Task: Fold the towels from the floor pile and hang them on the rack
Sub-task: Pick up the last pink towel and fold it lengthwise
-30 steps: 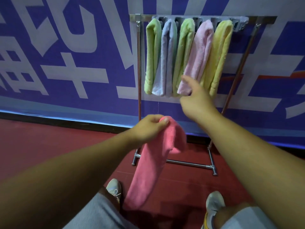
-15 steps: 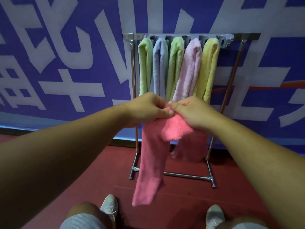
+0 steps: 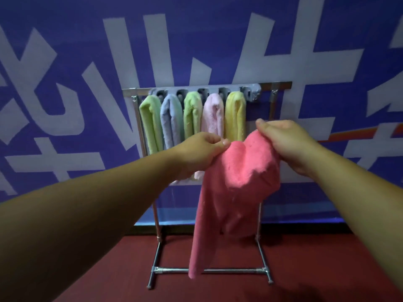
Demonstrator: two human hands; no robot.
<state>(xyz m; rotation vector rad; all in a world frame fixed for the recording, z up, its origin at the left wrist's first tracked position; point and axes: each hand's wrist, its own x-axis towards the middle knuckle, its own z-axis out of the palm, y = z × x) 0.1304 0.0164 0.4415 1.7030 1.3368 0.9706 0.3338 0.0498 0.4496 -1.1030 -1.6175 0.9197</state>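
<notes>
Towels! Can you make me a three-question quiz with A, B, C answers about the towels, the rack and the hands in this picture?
1. Where on the rack is the free spot?
A. At the right end, past the yellow towel
B. At the left end
C. In the middle

2. How many towels hang on the rack?
A. Three
B. Five
C. Seven

3. What is happening to the bright pink towel?
A. It lies on the floor
B. It hangs on the rack
C. Both hands hold it up

Answers:
1 A: the holder beyond the yellow towel is bare.
2 B: green, blue, green, pale pink and yellow hang side by side.
3 C: the left hand and right hand each have a grip on its top edge, and it dangles in front of the rack.
</notes>
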